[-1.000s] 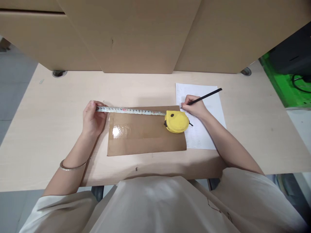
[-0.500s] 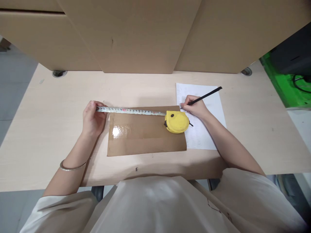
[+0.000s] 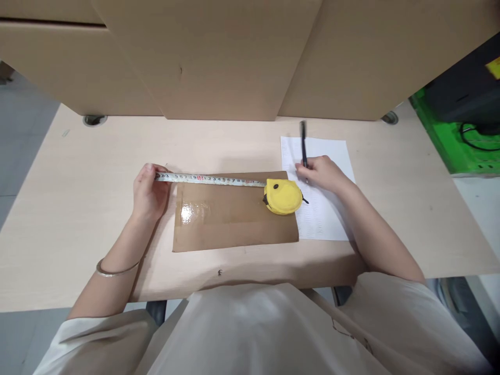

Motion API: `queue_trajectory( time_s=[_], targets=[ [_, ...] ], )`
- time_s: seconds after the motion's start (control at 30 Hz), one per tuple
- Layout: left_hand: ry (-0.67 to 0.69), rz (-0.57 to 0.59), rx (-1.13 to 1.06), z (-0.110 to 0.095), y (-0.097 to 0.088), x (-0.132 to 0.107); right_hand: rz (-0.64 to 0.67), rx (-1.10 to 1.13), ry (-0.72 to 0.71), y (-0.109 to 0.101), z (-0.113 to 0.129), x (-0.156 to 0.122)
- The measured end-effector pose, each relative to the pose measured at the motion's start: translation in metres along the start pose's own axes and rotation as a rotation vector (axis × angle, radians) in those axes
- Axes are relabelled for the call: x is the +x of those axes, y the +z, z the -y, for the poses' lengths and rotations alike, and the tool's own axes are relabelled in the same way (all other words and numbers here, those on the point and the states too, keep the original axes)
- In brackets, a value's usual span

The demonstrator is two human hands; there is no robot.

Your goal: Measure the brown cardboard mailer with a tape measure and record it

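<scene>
Left hand [image 3: 150, 192] pinches the measuring tape [image 3: 226, 180] by its left end; right hand [image 3: 322, 173] grips a pen [image 3: 303, 147] over paper [image 3: 324, 211] right of cardboard [image 3: 234, 229].

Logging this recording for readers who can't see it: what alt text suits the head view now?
Seen from above, the left hand holds the end of the extended tape of a yellow tape measure lying over brown cardboard. The right hand holds a dark pen over a white sheet on a pale tabletop.
</scene>
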State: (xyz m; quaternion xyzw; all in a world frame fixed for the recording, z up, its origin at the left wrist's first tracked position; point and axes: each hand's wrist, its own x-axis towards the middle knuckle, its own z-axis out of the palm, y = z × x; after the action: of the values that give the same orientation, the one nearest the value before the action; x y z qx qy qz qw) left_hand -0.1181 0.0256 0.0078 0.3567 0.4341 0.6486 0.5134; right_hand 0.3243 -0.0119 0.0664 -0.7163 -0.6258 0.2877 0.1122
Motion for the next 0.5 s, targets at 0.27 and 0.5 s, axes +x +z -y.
queue_trajectory(
  time_s=[0.27, 0.5],
  targets=[
    [0.026, -0.034, 0.061, 0.005, 0.001, 0.002, 0.148, -0.732, 0.166, 0.002, 0.016, -0.026],
    [-0.065, -0.088, 0.025, -0.008, 0.019, -0.004, -0.111, -0.3, -0.359, -0.009, 0.054, -0.069]
  ],
)
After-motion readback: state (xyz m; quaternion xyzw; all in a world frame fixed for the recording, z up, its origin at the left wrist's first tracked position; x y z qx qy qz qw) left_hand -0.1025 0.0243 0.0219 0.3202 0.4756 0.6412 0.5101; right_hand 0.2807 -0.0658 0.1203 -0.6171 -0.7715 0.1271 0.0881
